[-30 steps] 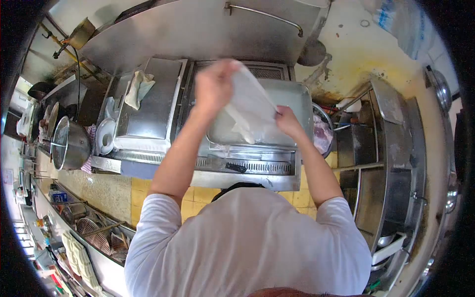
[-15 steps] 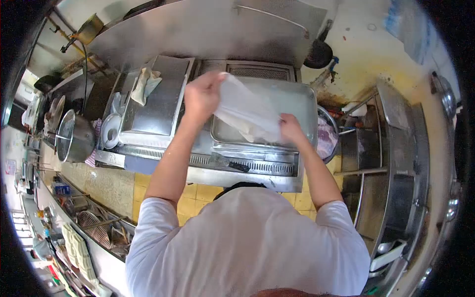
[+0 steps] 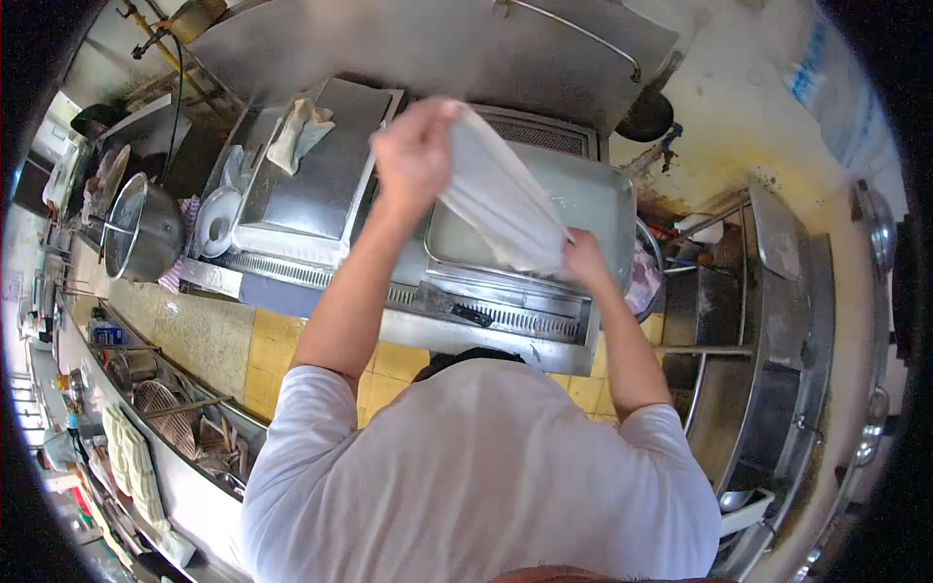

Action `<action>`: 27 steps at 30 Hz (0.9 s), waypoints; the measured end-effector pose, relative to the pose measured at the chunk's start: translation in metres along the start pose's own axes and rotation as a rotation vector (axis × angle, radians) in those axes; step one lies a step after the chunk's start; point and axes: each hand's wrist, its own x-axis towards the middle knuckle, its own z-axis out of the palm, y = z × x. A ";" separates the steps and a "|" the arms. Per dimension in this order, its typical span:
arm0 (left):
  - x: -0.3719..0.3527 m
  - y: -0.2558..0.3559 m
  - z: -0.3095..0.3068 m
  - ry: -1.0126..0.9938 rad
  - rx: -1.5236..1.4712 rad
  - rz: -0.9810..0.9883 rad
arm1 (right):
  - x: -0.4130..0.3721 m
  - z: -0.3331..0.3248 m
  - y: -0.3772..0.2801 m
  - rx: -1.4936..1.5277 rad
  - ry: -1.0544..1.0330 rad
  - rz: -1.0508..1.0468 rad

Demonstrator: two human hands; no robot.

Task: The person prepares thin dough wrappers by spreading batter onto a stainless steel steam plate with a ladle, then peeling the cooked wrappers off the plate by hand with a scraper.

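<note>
A thin whitish cloth (image 3: 510, 194) is stretched between my two hands over a large rectangular metal tray (image 3: 622, 219). My left hand (image 3: 418, 151) grips its upper left end, raised above the tray's left side. Lower down, my right hand (image 3: 586, 258) is closed on the other end, near the tray's front right part. The cloth slants down from left to right and is slightly blurred. Pale liquid or a pale surface shows inside the tray.
Left of the tray, a crumpled cloth (image 3: 297, 134) lies on a metal lid (image 3: 321, 185). A deep pot (image 3: 146, 231) and white plate (image 3: 218, 222) stand further left. A bowl of meat (image 3: 643, 272) sits at the tray's right. Metal shelving (image 3: 768, 321) is at right.
Both hands still hold the cloth. My left hand has risen, and the cloth looks more tautly stretched. The whole view has shifted slightly.
</note>
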 end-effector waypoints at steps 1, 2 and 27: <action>0.004 -0.009 -0.009 0.062 0.004 -0.035 | -0.007 -0.012 0.035 -0.096 -0.027 0.041; 0.001 -0.019 -0.013 0.068 0.005 -0.041 | -0.009 -0.023 0.058 -0.193 -0.052 0.078; -0.095 -0.182 -0.017 -0.178 0.447 -0.635 | -0.009 -0.126 0.049 0.197 0.099 0.383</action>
